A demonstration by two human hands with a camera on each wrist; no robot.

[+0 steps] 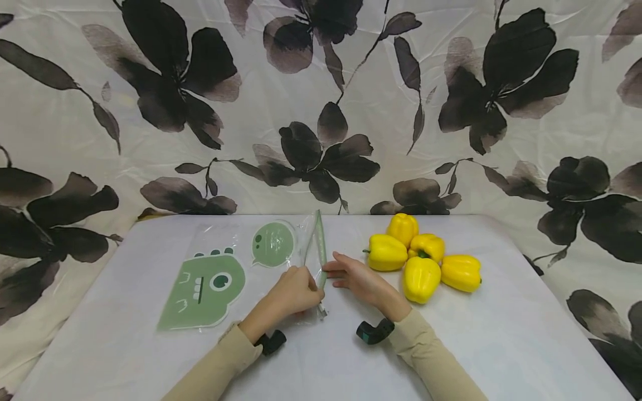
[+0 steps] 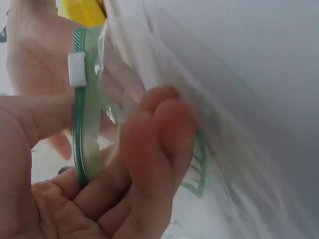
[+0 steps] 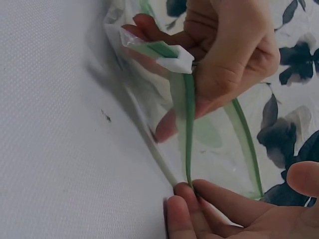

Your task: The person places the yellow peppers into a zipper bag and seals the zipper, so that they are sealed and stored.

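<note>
The left hand (image 1: 293, 289) pinches a clear green-edged bag (image 1: 321, 239) — the right hand (image 1: 360, 278), beside five yellow peppers (image 1: 421, 278), touches it.

White table (image 1: 501, 345): five yellow peppers (image 1: 422, 278) right, green-printed clear bag (image 1: 218, 298) left.

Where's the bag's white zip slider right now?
In the right wrist view, the white slider is above centre, on the green zip strip of the clear bag, just beside the left hand and above the right hand in frame.

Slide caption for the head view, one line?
Left hand gripping a green-edged clear bag, right hand touching it, five yellow peppers alongside on a white table.
</note>
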